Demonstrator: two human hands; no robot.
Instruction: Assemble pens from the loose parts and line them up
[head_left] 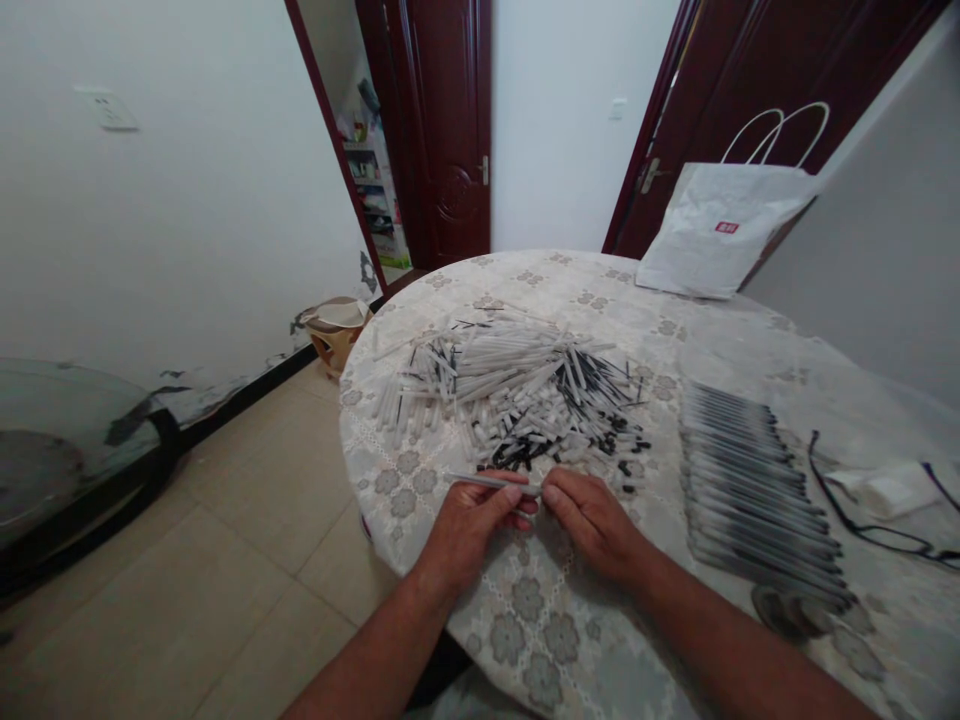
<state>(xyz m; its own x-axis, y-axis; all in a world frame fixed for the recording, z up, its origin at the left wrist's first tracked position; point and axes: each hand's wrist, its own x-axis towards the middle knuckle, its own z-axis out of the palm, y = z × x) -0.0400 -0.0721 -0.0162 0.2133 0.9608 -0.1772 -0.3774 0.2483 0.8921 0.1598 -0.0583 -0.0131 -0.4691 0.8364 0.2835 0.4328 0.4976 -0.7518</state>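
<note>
My left hand (pixel 480 515) is closed around a slim greyish-white pen barrel (pixel 484 482), held nearly level just above the near part of the table. At the barrel's right end, the fingers of my right hand (pixel 589 512) are pinched together. What sits between those fingertips is hidden. Just beyond both hands lies a loose heap of pen parts: translucent white tubes (pixel 502 365), dark refills (pixel 589 372) and small black pieces (pixel 517 450). To the right, many pens (pixel 757 490) with dark ends lie side by side in a row.
A floral cloth covers the round table (pixel 405 490). Black-framed glasses (pixel 862 525) and a white roll (pixel 889 490) lie at the right, with a round dark object (pixel 787 612) nearer me. A white paper bag (pixel 720 230) stands at the back. Left of the table is a brown bin (pixel 330 345).
</note>
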